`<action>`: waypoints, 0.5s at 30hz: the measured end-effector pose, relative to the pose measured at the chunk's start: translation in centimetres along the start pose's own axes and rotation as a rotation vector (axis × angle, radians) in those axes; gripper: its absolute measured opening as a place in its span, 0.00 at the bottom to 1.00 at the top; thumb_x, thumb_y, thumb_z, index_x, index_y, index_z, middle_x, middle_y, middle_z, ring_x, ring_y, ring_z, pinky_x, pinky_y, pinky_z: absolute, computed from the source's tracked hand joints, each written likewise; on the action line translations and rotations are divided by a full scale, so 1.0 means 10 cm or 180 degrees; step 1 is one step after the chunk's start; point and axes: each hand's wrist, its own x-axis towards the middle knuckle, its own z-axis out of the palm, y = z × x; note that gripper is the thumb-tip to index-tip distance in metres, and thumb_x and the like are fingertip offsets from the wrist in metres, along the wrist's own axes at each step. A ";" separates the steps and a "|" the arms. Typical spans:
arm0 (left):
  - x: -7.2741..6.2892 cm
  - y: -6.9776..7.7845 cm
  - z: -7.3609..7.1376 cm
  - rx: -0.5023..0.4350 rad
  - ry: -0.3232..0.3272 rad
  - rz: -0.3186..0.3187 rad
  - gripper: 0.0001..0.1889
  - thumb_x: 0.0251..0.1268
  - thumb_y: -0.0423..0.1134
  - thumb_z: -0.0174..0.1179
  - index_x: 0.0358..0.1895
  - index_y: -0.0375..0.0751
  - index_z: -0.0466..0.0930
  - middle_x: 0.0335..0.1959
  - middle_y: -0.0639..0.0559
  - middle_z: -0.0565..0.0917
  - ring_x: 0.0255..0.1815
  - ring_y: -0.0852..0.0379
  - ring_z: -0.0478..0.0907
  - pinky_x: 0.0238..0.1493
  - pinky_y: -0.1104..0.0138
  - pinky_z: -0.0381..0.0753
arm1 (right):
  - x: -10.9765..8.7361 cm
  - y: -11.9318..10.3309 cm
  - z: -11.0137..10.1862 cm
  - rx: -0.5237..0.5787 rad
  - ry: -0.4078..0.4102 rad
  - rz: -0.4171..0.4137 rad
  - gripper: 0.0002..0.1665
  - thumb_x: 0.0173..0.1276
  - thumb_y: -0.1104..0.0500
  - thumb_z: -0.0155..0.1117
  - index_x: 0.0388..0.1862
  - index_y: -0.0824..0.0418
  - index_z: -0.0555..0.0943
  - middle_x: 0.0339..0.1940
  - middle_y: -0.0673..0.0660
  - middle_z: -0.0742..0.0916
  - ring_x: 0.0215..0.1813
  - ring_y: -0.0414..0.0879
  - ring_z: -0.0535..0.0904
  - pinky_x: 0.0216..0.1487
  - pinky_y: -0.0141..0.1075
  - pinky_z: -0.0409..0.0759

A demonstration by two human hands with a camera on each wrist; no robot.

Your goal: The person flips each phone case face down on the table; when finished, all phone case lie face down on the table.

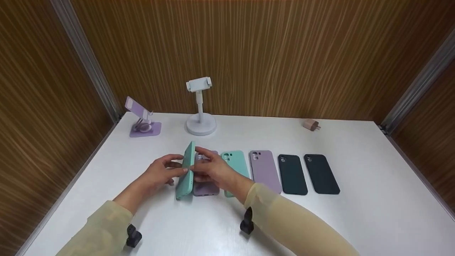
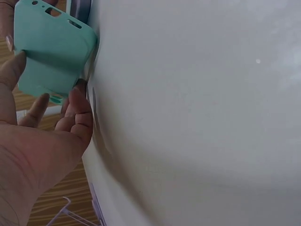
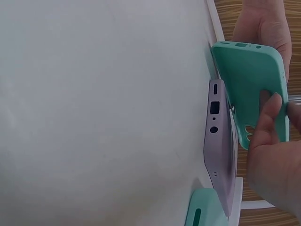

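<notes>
A mint-green phone case (image 1: 184,187) stands tilted on edge over the white table, held between both hands. My left hand (image 1: 158,172) grips its left side, with the thumb at the near edge and fingers behind it. My right hand (image 1: 217,172) pinches the opposite side; in the right wrist view its fingers reach into the hollow inside of the case (image 3: 244,70). The left wrist view shows the smooth back of the case (image 2: 54,56) and its port cutouts. Just right of it lies a lilac phone case (image 1: 207,189), partly hidden by my right hand.
Rightward the row continues with another mint case (image 1: 238,163), a lilac case (image 1: 266,172) and two dark green cases (image 1: 293,176). Behind stand a lilac folding phone stand (image 1: 145,129) and a white phone stand (image 1: 201,125). A pinkish charger plug (image 1: 310,124) lies near the back wood-grain panel (image 1: 249,53).
</notes>
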 end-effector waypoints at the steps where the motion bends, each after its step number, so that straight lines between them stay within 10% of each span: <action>1: 0.01 -0.01 0.00 0.0020 0.0057 0.0007 0.38 0.69 0.48 0.73 0.79 0.44 0.68 0.69 0.38 0.77 0.54 0.49 0.79 0.44 0.62 0.81 | 0.00 0.01 0.01 -0.0030 0.0040 -0.0008 0.48 0.70 0.64 0.74 0.85 0.46 0.65 0.60 0.59 0.86 0.53 0.51 0.86 0.48 0.39 0.87; 15: 0.05 -0.01 -0.06 0.0049 0.0450 -0.0107 0.44 0.69 0.46 0.74 0.82 0.38 0.61 0.74 0.36 0.72 0.74 0.40 0.72 0.68 0.51 0.76 | 0.01 0.02 0.10 -0.0289 0.0488 -0.0133 0.42 0.71 0.66 0.73 0.80 0.47 0.71 0.50 0.58 0.87 0.44 0.50 0.86 0.45 0.39 0.89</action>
